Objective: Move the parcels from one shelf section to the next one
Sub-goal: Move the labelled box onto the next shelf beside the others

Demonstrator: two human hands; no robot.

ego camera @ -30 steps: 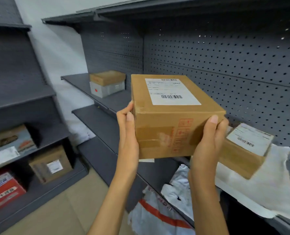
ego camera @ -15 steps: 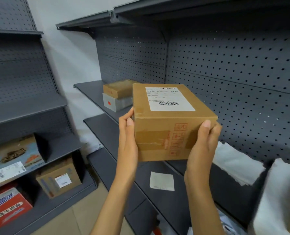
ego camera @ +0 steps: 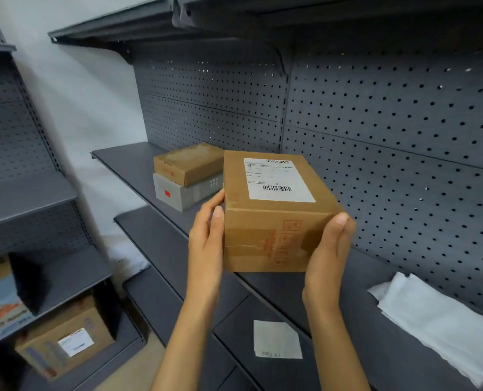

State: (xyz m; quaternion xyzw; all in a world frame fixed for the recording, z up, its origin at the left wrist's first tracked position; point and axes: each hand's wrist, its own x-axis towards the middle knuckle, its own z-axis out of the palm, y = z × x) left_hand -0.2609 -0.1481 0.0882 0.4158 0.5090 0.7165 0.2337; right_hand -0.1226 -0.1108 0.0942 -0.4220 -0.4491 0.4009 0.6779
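A: Where do we have the parcel (ego camera: 274,213)?

B: Between our two hands, held above the front edge of the grey shelf (ego camera: 138,165); the left hand (ego camera: 206,241) lies flat against its left side, fingers straight and pointing up; the right hand (ego camera: 329,249) cups its lower right corner, thumb on the near face.

A: So how does the grip stand?

B: The left only presses, palm and straight fingers against the cardboard; the right curls round the corner and holds it; the white label (ego camera: 277,179) faces up.

A: What lies near it?

B: Just behind its left edge we see a flat brown box (ego camera: 186,165) stacked on a grey box (ego camera: 184,193), both resting on that shelf; whether the parcel touches them we cannot tell; white bags (ego camera: 438,320) lie well to the right; a loose label (ego camera: 275,338) sits on the shelf below.
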